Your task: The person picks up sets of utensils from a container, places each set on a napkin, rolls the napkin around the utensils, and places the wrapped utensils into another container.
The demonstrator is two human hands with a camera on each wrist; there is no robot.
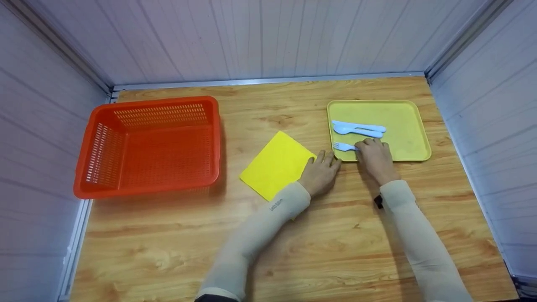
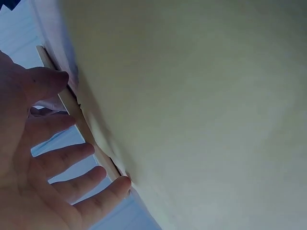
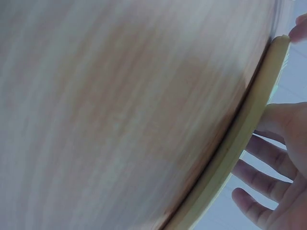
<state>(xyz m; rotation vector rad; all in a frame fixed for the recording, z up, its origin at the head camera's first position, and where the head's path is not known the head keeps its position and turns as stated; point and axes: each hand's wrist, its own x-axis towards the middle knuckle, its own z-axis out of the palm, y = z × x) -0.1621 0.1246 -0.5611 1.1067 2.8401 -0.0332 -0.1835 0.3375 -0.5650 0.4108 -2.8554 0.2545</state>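
Note:
My right hand (image 1: 375, 159) reaches over the near rim of the yellow tray (image 1: 405, 144). It pinches the handle of a light blue fork (image 1: 345, 146), whose tines point left; in the right wrist view the tray's edge hides the fingertips. A light blue knife (image 1: 365, 126) and a spoon (image 1: 356, 131) lie side by side on the tray, beyond the fork. My left hand (image 1: 321, 172), fingers spread, rests at the tray's near left corner. Beneath that hand and forearm lies a yellow square sheet (image 1: 275, 163), partly covered.
A red plastic basket (image 1: 168, 167) with slotted walls stands on the left of the wooden table (image 1: 168, 251). Pale panel walls (image 1: 251, 42) enclose the table at the back and both sides.

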